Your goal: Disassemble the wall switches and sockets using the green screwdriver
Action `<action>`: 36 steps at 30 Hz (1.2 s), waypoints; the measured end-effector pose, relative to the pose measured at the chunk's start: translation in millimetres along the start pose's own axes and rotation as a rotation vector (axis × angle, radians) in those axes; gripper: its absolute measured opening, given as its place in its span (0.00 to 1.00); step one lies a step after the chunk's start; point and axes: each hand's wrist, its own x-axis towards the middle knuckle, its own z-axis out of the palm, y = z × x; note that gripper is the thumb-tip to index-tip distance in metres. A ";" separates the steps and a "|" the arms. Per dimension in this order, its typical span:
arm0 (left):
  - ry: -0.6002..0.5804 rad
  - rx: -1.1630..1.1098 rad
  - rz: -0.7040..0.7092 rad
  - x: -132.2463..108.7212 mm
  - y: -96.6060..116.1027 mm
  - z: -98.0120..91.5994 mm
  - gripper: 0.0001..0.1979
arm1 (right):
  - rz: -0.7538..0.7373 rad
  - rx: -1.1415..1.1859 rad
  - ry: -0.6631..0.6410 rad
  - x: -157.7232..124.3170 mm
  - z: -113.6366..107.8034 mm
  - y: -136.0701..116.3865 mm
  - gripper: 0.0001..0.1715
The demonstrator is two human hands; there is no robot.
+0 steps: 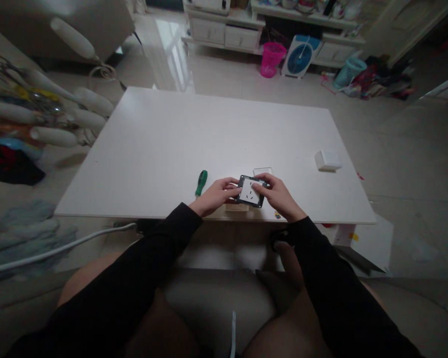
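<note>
Between my two hands is a wall socket [249, 194] with a white slotted face and a dark frame, held above the table's near edge. My left hand [221, 194] grips its left side, thumb on the frame. On the right side, my right hand [275, 191] grips it with the thumb laid across the white face. Left of my left hand lies a screwdriver [201, 182] with a green handle. A white square frame [263, 171] lies just beyond my right hand, partly hidden by it. Under the socket a light tan box-like thing [236, 207] shows in part.
The white table [164, 134] spreads out in front of me. A small white box [328, 160] stands near its right edge. On the floor beyond are a pink basket [272, 58], a blue and white fan [300, 56] and a light blue basket [350, 70]. A chandelier-like fixture [74, 107] is at left.
</note>
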 end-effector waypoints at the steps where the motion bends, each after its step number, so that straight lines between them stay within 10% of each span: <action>1: 0.021 -0.013 0.002 -1.0 0.2 0.8 0.12 | -0.003 0.000 0.002 -0.3 1.3 0.0 0.20; 18: 0.202 0.132 0.005 -2.7 3.3 1.2 0.07 | -0.532 -0.534 -0.117 -4.0 2.7 6.3 0.42; 36: 0.252 0.028 -0.080 -3.9 10.2 4.1 0.06 | -0.606 -0.572 -0.105 -8.2 4.3 0.6 0.40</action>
